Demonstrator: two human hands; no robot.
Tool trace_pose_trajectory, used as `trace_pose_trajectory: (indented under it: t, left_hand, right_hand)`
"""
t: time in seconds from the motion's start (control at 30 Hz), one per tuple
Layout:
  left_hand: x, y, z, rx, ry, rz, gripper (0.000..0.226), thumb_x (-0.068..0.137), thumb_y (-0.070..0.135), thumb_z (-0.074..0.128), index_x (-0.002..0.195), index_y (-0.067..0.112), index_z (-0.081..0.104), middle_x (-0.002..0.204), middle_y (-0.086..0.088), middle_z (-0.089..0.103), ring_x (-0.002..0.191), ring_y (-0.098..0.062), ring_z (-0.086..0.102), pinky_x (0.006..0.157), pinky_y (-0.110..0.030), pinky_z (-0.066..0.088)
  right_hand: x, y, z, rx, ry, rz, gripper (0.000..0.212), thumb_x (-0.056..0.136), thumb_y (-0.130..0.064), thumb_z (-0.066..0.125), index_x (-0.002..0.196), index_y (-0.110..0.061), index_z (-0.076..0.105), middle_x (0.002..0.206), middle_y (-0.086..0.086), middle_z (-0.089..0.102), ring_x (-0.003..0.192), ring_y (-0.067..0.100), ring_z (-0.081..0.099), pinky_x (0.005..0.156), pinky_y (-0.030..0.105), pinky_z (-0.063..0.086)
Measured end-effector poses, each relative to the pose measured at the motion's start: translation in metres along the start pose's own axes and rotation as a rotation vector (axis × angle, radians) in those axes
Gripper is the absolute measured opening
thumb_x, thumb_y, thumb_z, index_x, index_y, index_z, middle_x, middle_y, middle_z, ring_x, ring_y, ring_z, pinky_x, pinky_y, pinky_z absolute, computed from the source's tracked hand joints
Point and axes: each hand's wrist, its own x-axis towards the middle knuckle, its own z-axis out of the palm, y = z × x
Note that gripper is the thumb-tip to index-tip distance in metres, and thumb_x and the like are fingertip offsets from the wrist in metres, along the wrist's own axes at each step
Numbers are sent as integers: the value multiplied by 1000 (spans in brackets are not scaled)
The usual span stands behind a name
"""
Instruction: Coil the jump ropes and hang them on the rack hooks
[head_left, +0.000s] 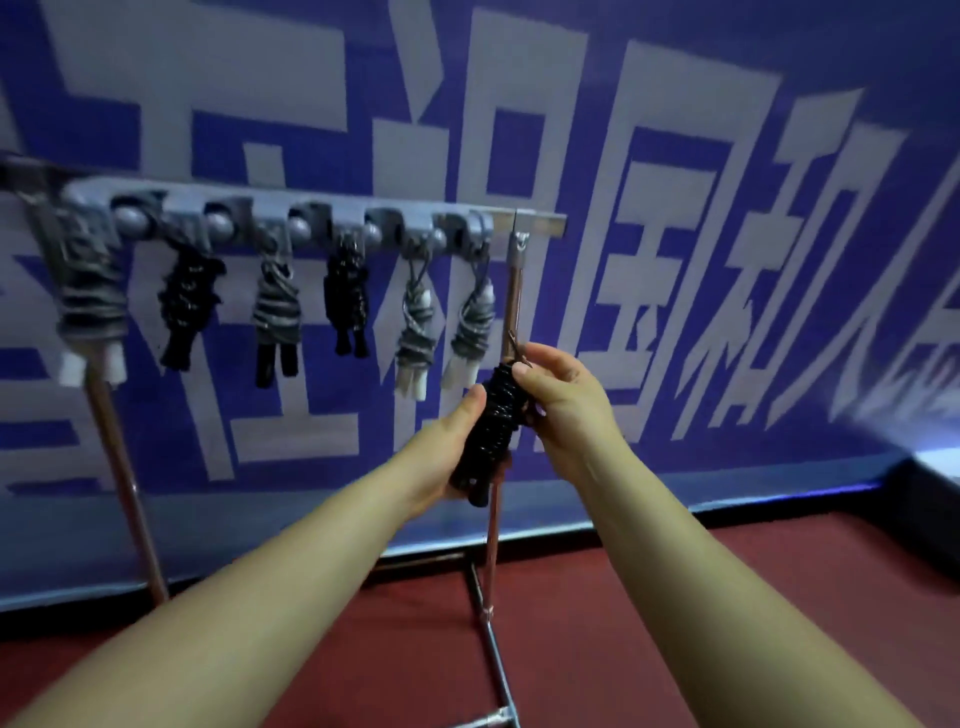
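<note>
**Both hands on black coiled rope at right end of rack**

Two bare forearms reach up from the bottom edge. Left hand (447, 447) wraps the lower part of the black rope (491, 415), fingers behind it, thumb up along its left side. Right hand (563, 400) pinches the top of the same rope, thumb and fingertips curled at the upper end where a thin loose strand sticks up. The rope is a tight wound bundle, tilted slightly, top leaning right, handles poking out under the left hand. It sits in front of the right post (511, 312), below the bar, not on any hook.

Floor (675, 597) is red. Rack base tubes (493, 649) run across it toward the camera.

Rack bar (322, 208) runs left to right at upper left, grey, with ball-tipped hooks (221, 223) along it. Left post (119, 467) slants down to the floor. Six bundles hang from the bar, left to right: grey rope with white handles (91, 306), black bundle (189, 301), grey rope with black handles (277, 317), small black bundle (347, 296), grey pair with white handles (415, 332) and (470, 327), these last two nearly touching. The picture is motion-blurred, so hook details are unclear.

Behind everything is a blue wall (779, 62) with large white characters.
</note>
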Motion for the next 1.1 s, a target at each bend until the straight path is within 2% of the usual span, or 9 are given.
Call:
trace_pose_trajectory:
  t: [0.13,0.2,0.33,0.6,0.67,0.77,0.93,1.03,1.1]
  left_hand:
    - [35,50,4,-4,19,30,68,85,72,32,109,17,65,78,-6,68,73,-19,64,70,-32,47]
    - [49,64,3,-13,25,29,71,83,75,33,108,17,66,78,-6,68,78,-22,63,73,-34,47]
    - [65,78,-2,-41,56,36,73,84,76,31,110,16,66,87,-8,68,83,-22,62,71,-34,46]
    - [88,85,-24,-140,101,1,76,84,76,29,115,17,64,99,-11,68,87,-22,63,72,-35,50]
    - [96,84,-30,-143,110,-14,79,82,79,30,115,16,65,98,-10,69,87,-21,63,77,-35,51]
    - [106,81,-34,-146,116,-57,81,81,80,31,116,15,65,96,-10,68,83,-21,62,71,-34,50]
    - [110,70,-35,-162,79,-89,81,83,79,29,115,14,66,101,-11,68,87,-22,61,74,-36,50]
    - [103,65,-34,-169,107,-53,70,88,72,31,117,18,64,112,-10,67,95,-21,61,72,-36,49]
    - [93,63,-32,-183,145,-7,68,83,75,38,123,24,60,121,-7,64,108,-22,59,82,-41,49]
  right_hand:
    - [35,-31,11,-21,120,-130,23,89,1,61,109,-10,59,94,5,67,77,11,65,60,19,51]
    - [50,-41,14,-77,127,-177,27,89,-3,62,113,-13,58,102,3,67,86,12,66,66,20,52]
    - [77,-50,21,-215,96,-238,27,89,-8,64,113,-18,59,99,-5,66,91,10,65,69,20,52]
    - [117,-45,47,-311,101,-214,31,87,-10,66,117,-14,61,104,-1,67,99,17,65,90,40,55]
    - [125,-44,50,-369,101,-209,34,88,-11,65,121,-12,60,107,0,66,97,16,64,88,37,55]
    - [133,-38,51,-440,107,-203,34,90,-12,63,124,-12,58,104,-3,61,90,12,59,79,28,52]
    - [133,-21,45,-488,120,-188,34,93,-18,60,127,-13,55,115,2,62,97,14,58,87,34,54]
    - [121,-18,43,-464,77,-160,31,97,-22,53,126,-12,55,115,3,62,89,7,57,70,18,47]
    - [110,-11,39,-495,54,-102,32,98,-23,51,127,-11,53,106,-1,59,77,0,52,59,13,40]
